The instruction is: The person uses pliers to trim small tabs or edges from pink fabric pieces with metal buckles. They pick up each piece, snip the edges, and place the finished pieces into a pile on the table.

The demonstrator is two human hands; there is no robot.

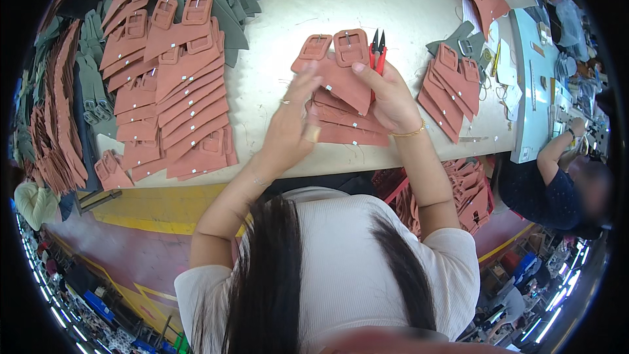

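My right hand [395, 99] grips red-handled thread snips [381, 62], their black blades pointing away from me. Its thumb presses on a salmon fabric belt piece [347, 85] with a fabric-covered square buckle [339, 42]. Just left of that piece, my left hand [293, 117] is raised with its fingers stretched out and slightly blurred; no item shows in it. Tape is wrapped round one of its digits. A second covered buckle [308, 53] lies beyond its fingertips. Under both hands, more salmon pieces [341, 132] with small white stickers overlap on the pale table [282, 19].
Overlapping stacks of salmon belt pieces [190, 101] and dark green ones [229, 23] fill the left side. A smaller salmon pile [445, 101] lies at right. Below the table edge sits a container of salmon pieces [462, 190]. A co-worker [540, 180] works at far right.
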